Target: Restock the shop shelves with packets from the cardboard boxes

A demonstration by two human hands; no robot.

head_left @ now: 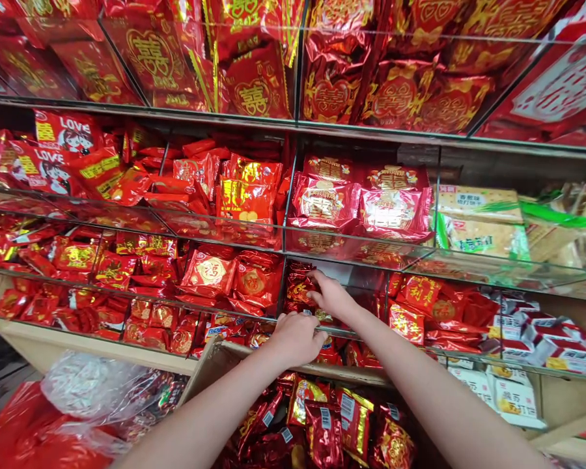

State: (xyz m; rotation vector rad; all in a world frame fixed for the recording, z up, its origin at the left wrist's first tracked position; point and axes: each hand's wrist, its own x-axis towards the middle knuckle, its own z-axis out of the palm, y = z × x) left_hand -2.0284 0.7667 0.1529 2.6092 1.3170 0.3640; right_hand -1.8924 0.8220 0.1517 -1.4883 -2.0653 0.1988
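Note:
My right hand (329,296) reaches into a glass shelf compartment (366,277) and its curled fingers rest on red and gold foil snack packets (300,290) piled there. My left hand (295,337) sits just below and in front, fingers curled over the glass front edge of the same compartment; what it grips, if anything, is hidden. Under both forearms an open cardboard box (215,365) holds several red and gold packets (339,420).
Tiered glass shelves (293,124) full of red sweet packets rise in front. Tan and green packs (478,221) and white and red boxes (551,339) fill the right compartments. A clear plastic bag (95,387) over a red bag (24,433) lies at lower left.

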